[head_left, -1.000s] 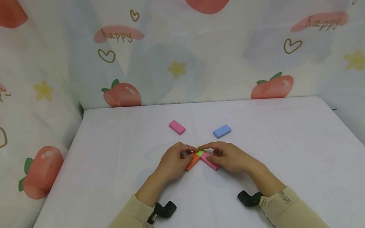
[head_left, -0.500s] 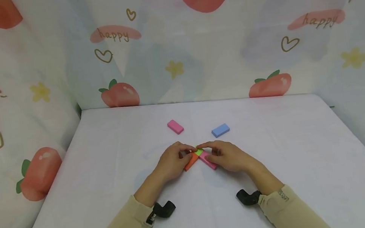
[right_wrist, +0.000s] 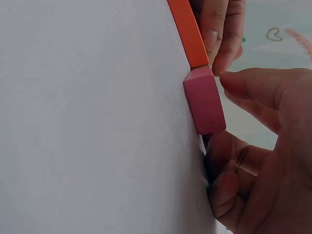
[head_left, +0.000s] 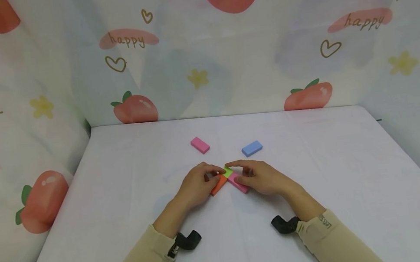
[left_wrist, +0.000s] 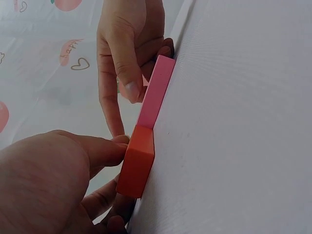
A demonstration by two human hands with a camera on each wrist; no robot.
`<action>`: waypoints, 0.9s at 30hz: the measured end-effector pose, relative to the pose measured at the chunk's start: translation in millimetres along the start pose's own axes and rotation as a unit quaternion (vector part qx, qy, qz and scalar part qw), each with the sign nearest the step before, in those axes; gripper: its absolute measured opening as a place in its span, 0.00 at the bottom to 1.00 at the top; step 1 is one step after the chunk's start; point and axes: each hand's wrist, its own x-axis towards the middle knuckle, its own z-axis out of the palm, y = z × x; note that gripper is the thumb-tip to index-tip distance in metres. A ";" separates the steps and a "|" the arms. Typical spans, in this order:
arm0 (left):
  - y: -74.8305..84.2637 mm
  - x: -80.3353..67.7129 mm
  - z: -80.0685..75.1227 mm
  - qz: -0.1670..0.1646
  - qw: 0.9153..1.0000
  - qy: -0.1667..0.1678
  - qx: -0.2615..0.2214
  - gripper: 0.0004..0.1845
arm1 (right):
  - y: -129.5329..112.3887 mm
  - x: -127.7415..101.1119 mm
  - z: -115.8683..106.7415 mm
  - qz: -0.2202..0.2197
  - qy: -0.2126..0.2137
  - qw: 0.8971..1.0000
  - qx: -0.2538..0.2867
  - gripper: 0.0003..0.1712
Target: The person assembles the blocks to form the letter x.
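In the head view an orange block (head_left: 218, 185) and a pink block (head_left: 237, 182) meet in a V on the white table, with a lime-green block (head_left: 227, 172) at their far corner. My left hand (head_left: 198, 185) holds the orange block, thumb along its side and index fingertip near the green one. The right hand (head_left: 264, 177) has its thumb on the pink block, curled fingers around the outer side and index finger stretched to the green block's far edge. Up close, the orange block (left_wrist: 138, 161) abuts the pink block (left_wrist: 157, 92) end to end. Part of the green block is hidden behind fingers.
Beyond the hands lie a second pink block (head_left: 200, 145) and a blue block (head_left: 252, 148), apart from each other. The white tabletop (head_left: 315, 153) ends at a printed cloth backdrop (head_left: 234, 71). Black wrist mounts (head_left: 189, 240) stick out from both sleeves.
The right index finger has lifted and shifted a little, baring more of the green block. The whole head view has drifted slightly; the blocks keep their arrangement.
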 end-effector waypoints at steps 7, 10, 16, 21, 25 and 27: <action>-1.1 -2.3 0.8 -0.003 1.000 -0.004 0.004 0.10 | 2.0 -1.5 -1.7 -0.003 -0.003 1.000 0.025 0.23; -1.1 -1.9 1.6 -0.003 1.000 -0.009 0.003 0.10 | 3.6 -3.0 -2.7 0.007 0.000 0.999 0.033 0.21; 2.1 -2.8 0.7 0.003 1.000 -0.011 0.003 0.10 | 3.3 -5.8 -5.0 0.014 0.008 0.999 0.043 0.21; 3.8 -2.8 -0.4 0.005 1.000 -0.006 0.003 0.10 | 0.9 -7.8 -9.6 0.016 0.020 0.999 0.039 0.21; 3.5 -1.8 -0.7 0.008 1.000 -0.002 0.004 0.10 | 1.1 -8.3 -14.4 0.014 0.034 0.999 0.031 0.21; 2.7 -1.3 -0.9 0.010 1.000 0.000 0.004 0.10 | 1.8 -8.2 -16.8 0.012 0.038 0.999 0.029 0.21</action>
